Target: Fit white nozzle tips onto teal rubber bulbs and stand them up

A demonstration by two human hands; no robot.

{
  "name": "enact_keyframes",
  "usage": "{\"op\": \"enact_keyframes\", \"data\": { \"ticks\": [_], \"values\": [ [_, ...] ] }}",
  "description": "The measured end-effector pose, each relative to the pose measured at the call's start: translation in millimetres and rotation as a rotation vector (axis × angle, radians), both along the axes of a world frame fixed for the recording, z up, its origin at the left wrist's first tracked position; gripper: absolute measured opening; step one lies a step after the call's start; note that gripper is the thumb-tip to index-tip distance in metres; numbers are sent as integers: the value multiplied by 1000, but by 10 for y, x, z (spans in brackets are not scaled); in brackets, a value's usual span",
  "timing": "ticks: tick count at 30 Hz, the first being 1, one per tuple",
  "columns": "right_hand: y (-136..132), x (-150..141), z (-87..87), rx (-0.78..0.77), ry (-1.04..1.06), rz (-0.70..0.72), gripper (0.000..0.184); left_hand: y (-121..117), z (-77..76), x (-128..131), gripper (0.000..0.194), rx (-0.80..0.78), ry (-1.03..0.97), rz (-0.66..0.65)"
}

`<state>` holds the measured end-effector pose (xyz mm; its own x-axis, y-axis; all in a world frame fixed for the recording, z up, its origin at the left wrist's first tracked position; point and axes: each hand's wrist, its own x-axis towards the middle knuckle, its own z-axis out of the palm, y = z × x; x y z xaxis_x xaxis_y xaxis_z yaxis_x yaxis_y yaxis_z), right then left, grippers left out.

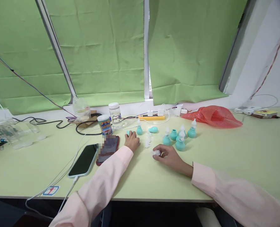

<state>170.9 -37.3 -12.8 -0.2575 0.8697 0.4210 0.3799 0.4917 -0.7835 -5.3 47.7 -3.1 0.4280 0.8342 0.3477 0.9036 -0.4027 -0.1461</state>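
My right hand pinches a small translucent plastic nozzle just above the table. My left hand is curled over a teal rubber bulb, mostly hidden behind the fingers. Just past it an assembled bulb with a clear nozzle stands upright, and another teal bulb lies on its side. Loose translucent nozzles lie between my hands. Beyond my right hand stand several teal bulbs, most with clear nozzles, such as the nearest bulb; an open-necked bulb has none.
Two phones, a white-edged phone on a cable and a red-cased phone, lie left of my left forearm. Behind them stand a printed can and a clear jar. A yellow power strip and a red plastic bag lie along the back.
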Motion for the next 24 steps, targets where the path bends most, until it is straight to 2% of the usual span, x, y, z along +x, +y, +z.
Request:
{"op": "enact_keyframes", "data": {
  "ticks": [4,6,8,10,13,16,24],
  "values": [
    [18,9,-8,-25,30,-5,20,-6,-1,34,16,56,-54,-40],
    [39,15,-14,-46,63,-14,21,-50,57,34,15,34,-184,-117],
    [65,21,-20,-67,101,-21,23,-124,132,36,14,-81,-405,-253],
    [92,26,-26,-86,137,-18,24,-212,199,46,15,-277,-642,-425],
    [121,27,-31,-113,174,0,26,-322,243,76,17,-516,-865,-593],
    [129,23,-34,-126,181,24,25,-367,229,101,18,-606,-953,-638],
    [117,30,-35,-122,193,47,26,-360,152,133,23,-682,-1032,-666]
  ]
}}
